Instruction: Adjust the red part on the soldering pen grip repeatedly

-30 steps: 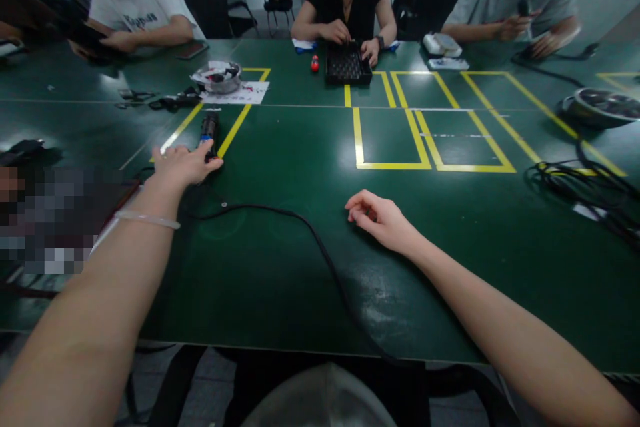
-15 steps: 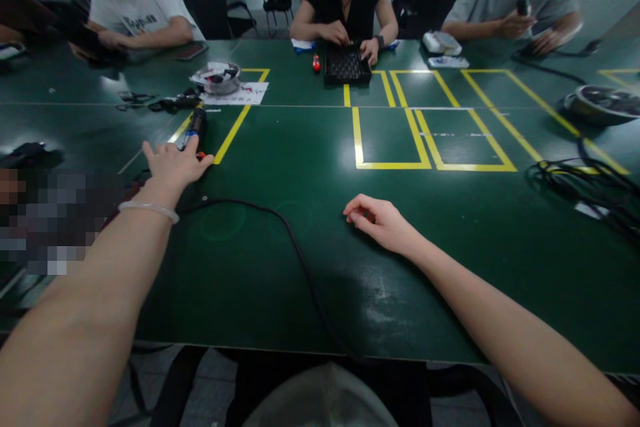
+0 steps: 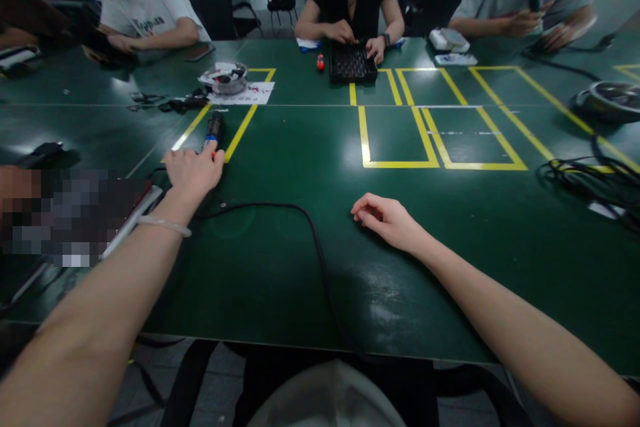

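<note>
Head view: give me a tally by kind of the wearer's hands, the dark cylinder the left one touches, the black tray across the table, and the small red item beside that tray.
Wearer's hands, left hand and right hand: 2
Dark cylinder: 1
Black tray: 1
Small red item: 1
Total: 5

Left hand [image 3: 195, 172] holds a dark, perhaps torch-like tool [image 3: 215, 125], right hand [image 3: 387, 219] loosely curled.
</note>
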The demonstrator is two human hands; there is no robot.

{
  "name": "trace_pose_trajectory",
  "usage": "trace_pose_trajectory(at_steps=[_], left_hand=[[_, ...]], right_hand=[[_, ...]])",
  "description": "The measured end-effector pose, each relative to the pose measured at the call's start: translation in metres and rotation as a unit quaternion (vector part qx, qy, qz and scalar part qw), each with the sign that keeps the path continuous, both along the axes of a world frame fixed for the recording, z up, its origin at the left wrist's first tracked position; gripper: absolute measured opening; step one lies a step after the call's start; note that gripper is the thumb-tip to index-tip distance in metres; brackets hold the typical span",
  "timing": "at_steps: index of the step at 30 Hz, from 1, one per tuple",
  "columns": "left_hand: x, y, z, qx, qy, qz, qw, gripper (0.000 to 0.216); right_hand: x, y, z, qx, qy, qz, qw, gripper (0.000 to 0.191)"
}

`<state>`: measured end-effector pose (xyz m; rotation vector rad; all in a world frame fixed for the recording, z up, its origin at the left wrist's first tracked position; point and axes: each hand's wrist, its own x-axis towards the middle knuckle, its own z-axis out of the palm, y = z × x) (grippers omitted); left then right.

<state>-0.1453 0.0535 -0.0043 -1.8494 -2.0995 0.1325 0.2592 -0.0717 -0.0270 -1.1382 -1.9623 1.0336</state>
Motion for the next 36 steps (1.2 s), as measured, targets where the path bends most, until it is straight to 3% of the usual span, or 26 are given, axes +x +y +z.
trace_pose_trajectory(at_steps=[7, 13, 22, 27, 36], left_hand=[[0.05, -0.037, 0.004, -0.056, -0.023, -0.054, 0.997, 0.062], [0.11, -0.082, 0.006, -0.069, -0.025, -0.153, 0.986, 0.061], [0.188, -0.127, 0.006, -0.065, -0.068, -0.322, 0.942, 0.056], [0.201, -0.132, -0.001, -0.064, -0.113, -0.372, 0.919, 0.054], [0.194, -0.129, -0.003, -0.089, -0.142, -0.391, 0.905, 0.058]], right_hand=[[-0.001, 0.001, -0.002, -0.003, 0.013, -0.004, 1.0, 0.014], [-0.007, -0.007, 0.009, 0.068, -0.013, -0.035, 0.997, 0.016], [-0.018, -0.017, 0.014, 0.084, -0.068, 0.047, 0.993, 0.026], [-0.012, -0.014, 0.011, 0.088, -0.073, 0.069, 0.991, 0.028], [-0.011, -0.012, 0.011, 0.043, -0.044, 0.084, 0.995, 0.018]])
